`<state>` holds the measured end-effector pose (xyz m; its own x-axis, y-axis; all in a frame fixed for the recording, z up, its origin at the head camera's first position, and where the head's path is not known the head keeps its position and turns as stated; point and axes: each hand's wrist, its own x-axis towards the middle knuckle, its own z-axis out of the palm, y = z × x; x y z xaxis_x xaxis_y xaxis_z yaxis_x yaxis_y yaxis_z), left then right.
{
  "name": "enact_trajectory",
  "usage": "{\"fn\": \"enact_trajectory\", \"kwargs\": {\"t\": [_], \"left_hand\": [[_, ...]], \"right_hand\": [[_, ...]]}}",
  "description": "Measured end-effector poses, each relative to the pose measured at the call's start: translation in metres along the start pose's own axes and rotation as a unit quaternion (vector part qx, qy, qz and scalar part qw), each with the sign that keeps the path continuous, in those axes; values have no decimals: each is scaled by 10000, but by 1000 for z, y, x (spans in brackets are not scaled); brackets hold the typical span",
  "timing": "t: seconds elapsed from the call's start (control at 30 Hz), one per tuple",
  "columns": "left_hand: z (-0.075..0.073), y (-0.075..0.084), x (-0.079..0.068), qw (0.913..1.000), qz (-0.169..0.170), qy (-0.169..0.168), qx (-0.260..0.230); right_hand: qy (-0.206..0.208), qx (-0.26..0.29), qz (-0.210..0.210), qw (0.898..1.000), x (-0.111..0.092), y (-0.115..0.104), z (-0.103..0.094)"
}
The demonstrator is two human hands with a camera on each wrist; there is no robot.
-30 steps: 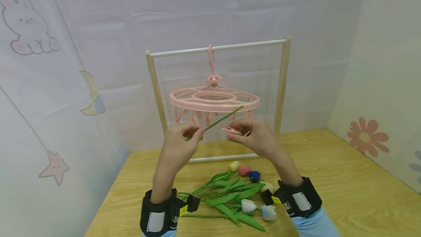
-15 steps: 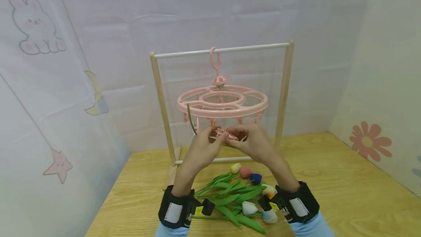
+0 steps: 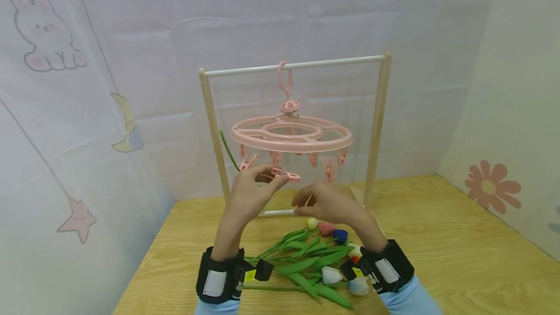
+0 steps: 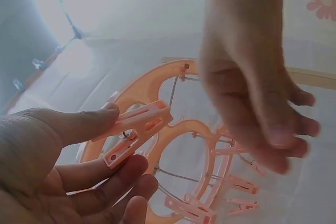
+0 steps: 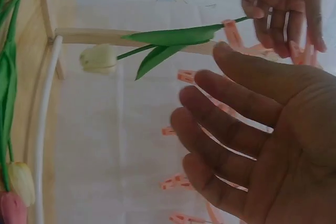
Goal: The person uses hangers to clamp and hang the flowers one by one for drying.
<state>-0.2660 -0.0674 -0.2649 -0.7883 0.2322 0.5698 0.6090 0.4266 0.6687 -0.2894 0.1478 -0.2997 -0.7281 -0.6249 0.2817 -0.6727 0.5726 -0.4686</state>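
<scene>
In the head view, my left hand (image 3: 250, 197) pinches a pink clothespin (image 3: 286, 175) between thumb and finger, below the pink round hanger (image 3: 290, 146). The left wrist view shows this clothespin (image 4: 140, 128) close up, its jaws holding nothing visible. A cream tulip (image 5: 98, 59) with green leaves lies near the left hand in the right wrist view; its stem passes by a pink clip (image 5: 232, 34), and I cannot tell whether that clip grips it. My right hand (image 3: 328, 203) hangs lower, fingers loosely bent, holding nothing. Behind the left hand rises a green stem (image 3: 228, 149).
The hanger hooks over the white rod (image 3: 337, 62) of a wooden-legged stand (image 3: 379, 111). More pink clips (image 3: 329, 169) dangle from its ring. Several artificial tulips (image 3: 306, 256) lie on the wooden table (image 3: 420, 237) below the hands. A white printed backdrop (image 3: 175, 43) stands behind.
The left hand held a green stem and now pinches the clothespin. The right hand has let go of that clothespin and dropped lower. The stem now stands left of the left hand.
</scene>
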Motion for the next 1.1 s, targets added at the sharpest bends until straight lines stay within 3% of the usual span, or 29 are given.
{"fn": "enact_trajectory", "kwargs": {"t": [0.1,0.2,0.37,0.53,0.7,0.9,1.0,1.1], "left_hand": [[-5,1,-4,9998,-180,5,-65],[-8,1,-6,9997,-225,22,-100],[-10,1,-8,9998,-191,0,-14],[-11,4,-9,9991,-415,-94,92],[-12,6,-10,9982,-566,-152,121],[-14,2,-11,9992,-326,-202,122],[-15,2,-11,9992,-292,-254,114],[-15,2,-10,9989,-329,-311,143]], "right_hand": [[-849,-269,-6,9960,6,8,18],[-1439,-453,330,9880,11,13,40],[-1954,-611,1015,9735,16,14,70],[-2137,-797,1473,9624,16,16,85],[-2128,-1022,1460,9607,14,19,88],[-2294,-1002,1379,9583,11,22,85],[-2318,-841,1223,9614,8,27,73],[-2268,-533,760,9695,3,34,50]]}}
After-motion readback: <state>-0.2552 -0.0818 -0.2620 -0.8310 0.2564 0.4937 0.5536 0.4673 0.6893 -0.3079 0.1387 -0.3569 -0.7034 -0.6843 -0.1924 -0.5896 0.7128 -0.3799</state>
